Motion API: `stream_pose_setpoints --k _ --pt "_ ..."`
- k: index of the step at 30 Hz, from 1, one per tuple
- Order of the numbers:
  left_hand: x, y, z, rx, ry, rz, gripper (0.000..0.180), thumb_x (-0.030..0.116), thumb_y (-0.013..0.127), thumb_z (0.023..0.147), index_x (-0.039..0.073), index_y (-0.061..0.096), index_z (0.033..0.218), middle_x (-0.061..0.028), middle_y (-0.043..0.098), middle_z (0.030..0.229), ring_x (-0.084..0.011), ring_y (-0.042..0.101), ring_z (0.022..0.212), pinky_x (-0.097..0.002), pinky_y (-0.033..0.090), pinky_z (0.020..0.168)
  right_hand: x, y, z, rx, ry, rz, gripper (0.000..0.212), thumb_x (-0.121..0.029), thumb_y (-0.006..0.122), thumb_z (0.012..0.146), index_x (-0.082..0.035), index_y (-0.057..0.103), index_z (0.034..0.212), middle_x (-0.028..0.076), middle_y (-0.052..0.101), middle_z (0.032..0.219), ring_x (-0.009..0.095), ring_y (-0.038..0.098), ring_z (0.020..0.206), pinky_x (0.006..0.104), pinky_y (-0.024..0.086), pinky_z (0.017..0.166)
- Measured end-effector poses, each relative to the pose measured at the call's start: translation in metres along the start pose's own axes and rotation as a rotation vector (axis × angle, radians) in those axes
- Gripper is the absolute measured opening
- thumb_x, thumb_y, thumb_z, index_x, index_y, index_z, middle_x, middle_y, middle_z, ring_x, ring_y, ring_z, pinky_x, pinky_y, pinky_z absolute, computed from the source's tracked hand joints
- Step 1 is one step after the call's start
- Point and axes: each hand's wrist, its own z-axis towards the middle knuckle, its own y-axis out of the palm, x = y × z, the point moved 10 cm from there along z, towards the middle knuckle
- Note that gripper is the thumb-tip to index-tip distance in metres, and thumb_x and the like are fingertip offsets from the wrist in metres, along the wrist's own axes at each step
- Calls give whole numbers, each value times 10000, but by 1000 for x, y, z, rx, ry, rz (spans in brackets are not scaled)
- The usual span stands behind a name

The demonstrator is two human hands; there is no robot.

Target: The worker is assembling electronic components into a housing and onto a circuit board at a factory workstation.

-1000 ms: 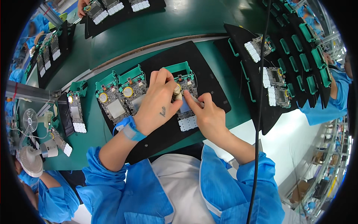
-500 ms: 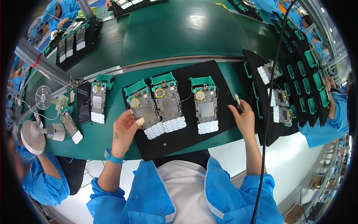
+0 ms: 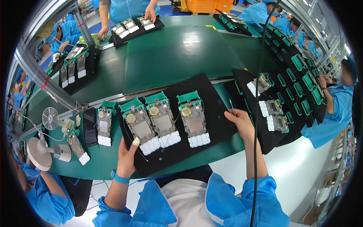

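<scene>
1. Head view, only one I've got: black mat (image 3: 217,113) sits slightly askew at the near edge of the green bench (image 3: 162,56), with three boards on it: left board (image 3: 141,128), middle board (image 3: 163,123), right board (image 3: 194,123). Left and middle are right next to each other, and the right one has a gap to itself.

2. Left hand (image 3: 126,157): thumb over the mat's left edge, by the left board's white block. Looks clamped on the mat to me, but the other fingers are mostly hidden, so can't tell how they sit underneath.

3. Right hand (image 3: 242,123): at the mat's right edge, fingers closed on a thin tool (image 3: 231,106) that pokes up past the thumb. Can't tell if any fingers hook under the mat.

4. How far along? All three boards have a green bracket at the far end, a yellow-ringed disc and a white block at the near end, so I'd call them about level. Neither hand is working on the discs or brackets. Whether anything's left to do on them, can't tell.

5. Off the mat: a spare board (image 3: 103,125) on the bench to the left, beside a dark slab (image 3: 90,126).
</scene>
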Motion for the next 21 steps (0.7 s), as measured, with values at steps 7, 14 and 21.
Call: stream_pose_setpoints --k 7,14,21 --pt "6 11 105 16 24 -129 408 148 605 921 17 504 1294 -70 599 1203 -174 585 1055 -305 473 882 -46 -9 51 365 -424 -377 223 -149 626 897 30 647 1028 10 578 675 80 476 609 269 397 552" --pt "25 47 255 106 74 -370 555 247 718 850 -1 486 1290 -126 582 1199 -229 595 1017 -384 486 923 -71 24 -46 106 -467 -471 188 -131 520 962 19 570 1065 169 658 929 223 628 753 339 478 668" --pt "92 246 119 64 1241 691 533 209 685 841 -12 467 1274 -190 559 1168 -337 459 1176 -462 349 1030 -57 -192 -159 1168 -175 -974 298 -300 593 919 -8 617 972 179 646 744 316 650 705 409 481 610"
